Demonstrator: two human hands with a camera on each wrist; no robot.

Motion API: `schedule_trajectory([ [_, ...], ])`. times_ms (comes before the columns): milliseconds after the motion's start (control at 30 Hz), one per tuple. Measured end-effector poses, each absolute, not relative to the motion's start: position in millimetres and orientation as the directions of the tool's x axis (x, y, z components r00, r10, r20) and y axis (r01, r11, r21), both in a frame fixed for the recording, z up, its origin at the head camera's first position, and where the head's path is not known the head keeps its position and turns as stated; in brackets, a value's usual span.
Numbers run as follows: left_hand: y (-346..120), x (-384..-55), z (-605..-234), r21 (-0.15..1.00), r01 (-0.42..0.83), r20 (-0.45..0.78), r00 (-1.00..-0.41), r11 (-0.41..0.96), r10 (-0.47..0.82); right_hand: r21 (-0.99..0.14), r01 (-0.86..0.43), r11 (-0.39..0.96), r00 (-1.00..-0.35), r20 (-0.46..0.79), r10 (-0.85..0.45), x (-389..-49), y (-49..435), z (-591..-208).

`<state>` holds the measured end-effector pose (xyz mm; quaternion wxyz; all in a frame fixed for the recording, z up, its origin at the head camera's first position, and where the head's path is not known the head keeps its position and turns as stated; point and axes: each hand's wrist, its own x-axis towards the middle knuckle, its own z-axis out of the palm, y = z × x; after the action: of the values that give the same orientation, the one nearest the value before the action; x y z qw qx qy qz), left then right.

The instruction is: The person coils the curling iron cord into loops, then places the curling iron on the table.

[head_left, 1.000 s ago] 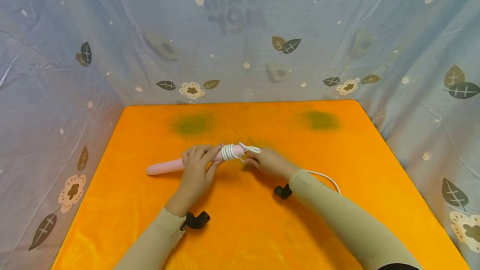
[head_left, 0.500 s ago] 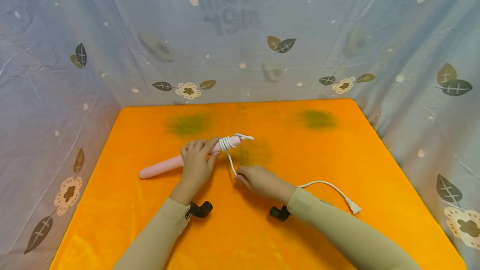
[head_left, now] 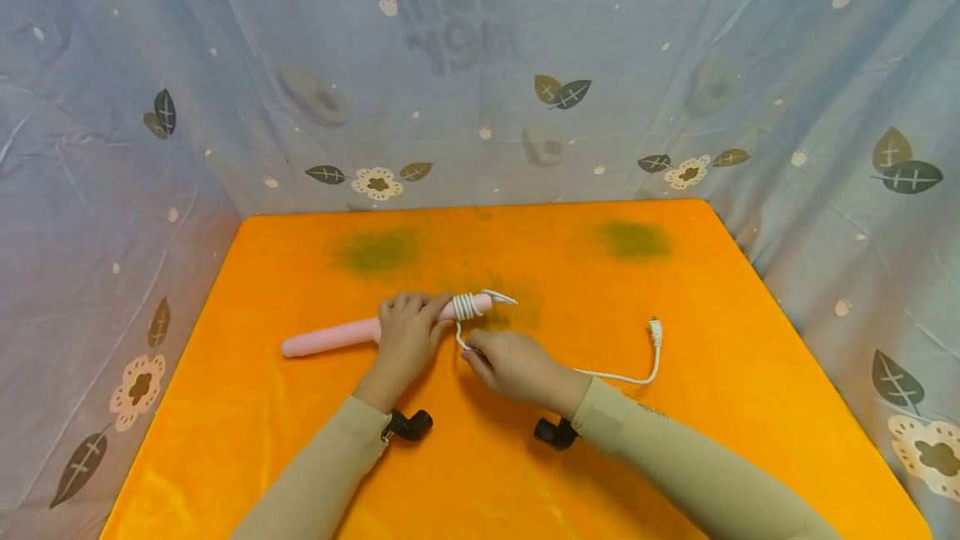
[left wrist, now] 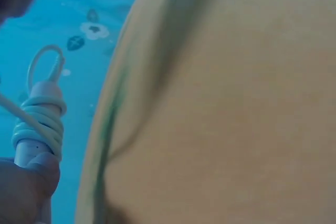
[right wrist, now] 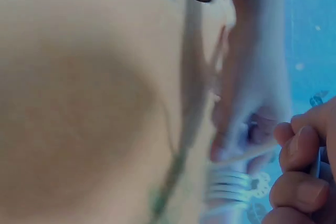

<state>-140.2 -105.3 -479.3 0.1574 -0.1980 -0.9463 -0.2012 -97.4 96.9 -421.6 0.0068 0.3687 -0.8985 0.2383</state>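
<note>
My left hand [head_left: 405,340] grips a long pink hair iron [head_left: 330,338] around its handle, with the rounded end pointing left. Several turns of white power cord [head_left: 466,307] lie side by side round the handle, just right of my left fingers. A small cord loop [left wrist: 46,59] sticks out past the handle's end in the left wrist view. Pinched between thumb and fingers of my right hand [head_left: 525,369] is the cord's free run, which leads from the coils toward me. In the right wrist view the curled right fingers [right wrist: 300,148] hold the cord beside the coils.
An orange cloth-covered table [head_left: 247,440] lies under both hands. The cord's tail runs out behind my right wrist to a white plug [head_left: 656,330] on the right. Patterned grey-blue curtains [head_left: 480,107] stand around the table's back and sides.
My right hand has moved from the handle's end toward me, drawing out the cord. The plug came into view and swung farther back on the table. My left hand keeps its hold.
</note>
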Motion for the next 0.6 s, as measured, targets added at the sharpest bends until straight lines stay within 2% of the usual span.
schedule_trajectory([
  [133, -105, -138, -484, 0.308, 0.461, 0.386, -0.86, 0.833, 0.333, -0.375, -0.694, 0.615, -0.71, 0.217, -0.67, -105, 97, -409],
  [400, -106, -132, -481, 0.319, 0.475, 0.37, -0.859, 0.821, 0.353, -0.148, -0.754, 0.64, -0.64, 0.382, -0.667, -124, 97, -392],
  [500, -105, -127, -479, 0.302, 0.498, 0.352, -0.851, 0.813, 0.391, -0.13, -0.755, 0.643, -0.633, 0.399, -0.663, -132, 98, -390],
  [600, -105, -122, -479, 0.275, 0.523, 0.329, -0.84, 0.807, 0.432, -0.164, -0.748, 0.643, -0.647, 0.4, -0.65, -140, 98, -388],
])
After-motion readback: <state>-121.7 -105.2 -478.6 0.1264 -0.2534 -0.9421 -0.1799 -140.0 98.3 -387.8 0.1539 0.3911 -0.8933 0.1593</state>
